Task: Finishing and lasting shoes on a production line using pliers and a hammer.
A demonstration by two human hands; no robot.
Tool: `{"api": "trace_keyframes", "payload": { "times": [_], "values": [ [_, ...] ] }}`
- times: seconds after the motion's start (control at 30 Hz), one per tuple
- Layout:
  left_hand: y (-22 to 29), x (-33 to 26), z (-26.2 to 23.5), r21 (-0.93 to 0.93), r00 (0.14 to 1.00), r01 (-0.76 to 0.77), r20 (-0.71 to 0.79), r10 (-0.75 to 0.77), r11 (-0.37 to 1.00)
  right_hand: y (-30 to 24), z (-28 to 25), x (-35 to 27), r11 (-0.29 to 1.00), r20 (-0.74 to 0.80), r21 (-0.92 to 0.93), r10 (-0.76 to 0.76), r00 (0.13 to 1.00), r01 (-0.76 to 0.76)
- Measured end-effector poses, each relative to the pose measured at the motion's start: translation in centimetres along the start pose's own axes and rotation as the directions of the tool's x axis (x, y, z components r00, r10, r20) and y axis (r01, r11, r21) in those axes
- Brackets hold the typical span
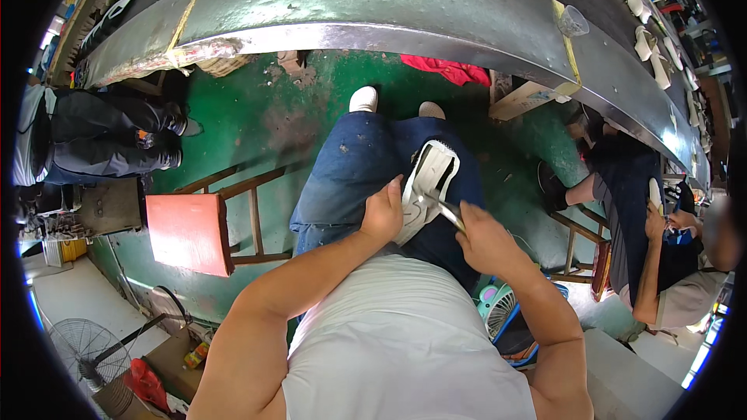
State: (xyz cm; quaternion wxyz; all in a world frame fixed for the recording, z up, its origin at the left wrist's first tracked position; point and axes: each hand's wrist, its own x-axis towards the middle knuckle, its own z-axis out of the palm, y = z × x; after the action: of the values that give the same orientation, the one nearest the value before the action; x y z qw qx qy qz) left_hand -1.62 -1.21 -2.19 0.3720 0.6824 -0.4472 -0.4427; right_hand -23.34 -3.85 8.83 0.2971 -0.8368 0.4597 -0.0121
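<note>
Presently, white shoe lies on the seated person's thighs, near side of the metal bench. Left hand grips shoe's left side. Right hand closed round a metal tool, somewhat blurred, tip over shoe; contact unclear. Red-topped stool stands left; small green fan lower right.

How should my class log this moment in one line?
left fingers: holding white shoe; right fingers: gripping metal tool; tool: over shoe; shoe: over lap
</note>
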Motion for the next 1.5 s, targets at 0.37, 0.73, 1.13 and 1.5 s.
{"api": "trace_keyframes", "payload": {
  "times": [0.37,0.73,1.13,1.5],
  "values": [
    [0.7,0.4,-0.9,0.219,0.876,-0.475,0.210,0.434,0.852,4.2,4.9,1.1,0.990,-0.172,0.093,0.120,0.978,-0.105],
    [2.8,2.1,-2.4,0.396,0.815,-0.477,0.533,0.228,0.785,4.4,-5.0,2.7,0.781,0.513,0.368,0.283,0.811,-0.505],
    [9.7,1.6,-3.8,0.640,0.703,-0.483,0.690,-0.170,0.598,3.7,2.0,3.9,0.976,0.045,0.179,0.119,0.992,-0.125],
    [-0.1,-1.5,-2.6,0.042,0.897,0.158,0.411,-0.161,0.987,1.4,2.3,1.7,0.961,0.118,0.254,0.082,0.990,-0.110]
  ]
}}
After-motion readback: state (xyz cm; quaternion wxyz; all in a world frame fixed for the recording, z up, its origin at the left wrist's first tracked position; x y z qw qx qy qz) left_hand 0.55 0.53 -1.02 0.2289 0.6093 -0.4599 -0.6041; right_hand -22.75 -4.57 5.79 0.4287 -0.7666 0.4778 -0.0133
